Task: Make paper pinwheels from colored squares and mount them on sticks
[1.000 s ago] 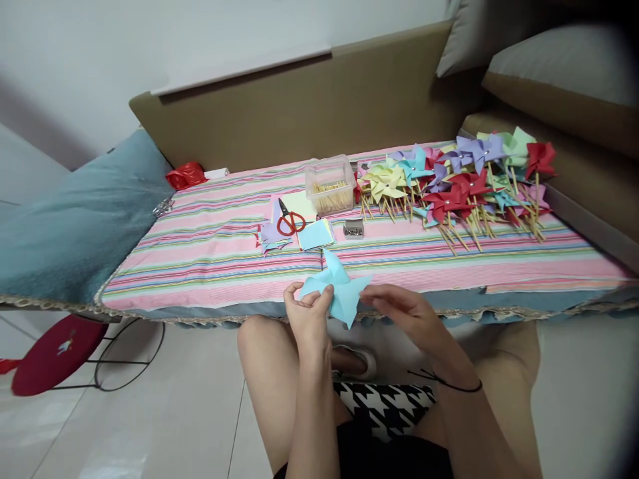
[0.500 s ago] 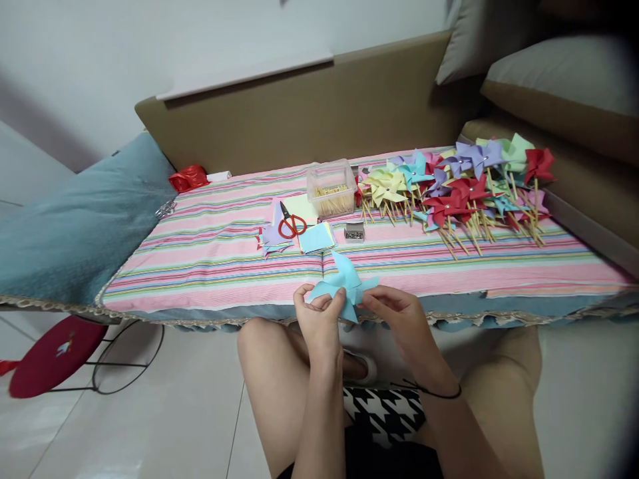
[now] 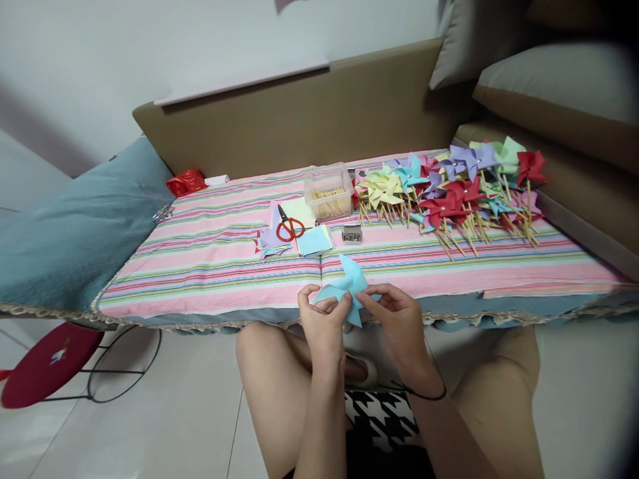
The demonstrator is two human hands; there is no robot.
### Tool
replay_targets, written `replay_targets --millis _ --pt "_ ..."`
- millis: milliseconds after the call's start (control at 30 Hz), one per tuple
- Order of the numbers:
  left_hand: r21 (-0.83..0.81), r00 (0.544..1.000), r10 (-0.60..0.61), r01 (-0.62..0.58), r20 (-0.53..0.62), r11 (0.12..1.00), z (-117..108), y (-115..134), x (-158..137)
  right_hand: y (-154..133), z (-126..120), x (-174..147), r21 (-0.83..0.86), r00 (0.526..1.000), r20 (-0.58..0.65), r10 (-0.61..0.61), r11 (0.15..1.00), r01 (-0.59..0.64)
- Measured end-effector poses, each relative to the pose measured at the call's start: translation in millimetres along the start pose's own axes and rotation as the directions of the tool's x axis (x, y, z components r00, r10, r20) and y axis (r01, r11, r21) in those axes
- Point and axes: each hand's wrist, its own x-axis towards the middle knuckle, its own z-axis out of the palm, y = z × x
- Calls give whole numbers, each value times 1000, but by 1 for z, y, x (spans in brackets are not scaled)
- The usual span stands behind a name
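A light blue paper pinwheel (image 3: 353,274) is held over the front edge of the striped cloth, with no stick visible on it. My left hand (image 3: 324,318) pinches it near the centre with the thumb on top. My right hand (image 3: 394,313) is closed on its right blade, fingertips close to the middle. Just beyond lie a small open box of metal pins (image 3: 352,233), a stack of coloured paper squares (image 3: 315,241) and scissors with red handles (image 3: 290,229). Behind them stands a clear plastic box (image 3: 328,191) of short wooden sticks.
Finished pinwheels (image 3: 449,193) on sticks are heaped at the right on the striped cloth (image 3: 210,266). Purple paper pieces (image 3: 273,243) lie by the scissors. A red plastic bag (image 3: 186,181) sits at the far left. A red stool (image 3: 52,362) stands on the floor.
My right hand has shifted left, bringing its fingertips and the right blade nearer the pinwheel's centre. My left hand keeps its pinch. The view has moved slightly.
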Motion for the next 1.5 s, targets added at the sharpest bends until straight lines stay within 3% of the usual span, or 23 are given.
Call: replay_targets --millis 667,1067,1300,1500 --pt "60 997 -53 50 49 997 1 4 -1 1 0 1 -20 996 -85 -11 1000 9" --pt "1 1000 -22 22 -15 1000 3 -3 -1 4 2 -2 -34 996 -79 -32 999 29" --pt "19 1000 -26 26 9 999 2 -4 -3 -6 6 -3 197 993 -101 55 980 -34" --pt "33 1000 -19 19 -3 999 2 -4 -3 -8 8 -3 240 991 -119 65 970 -35"
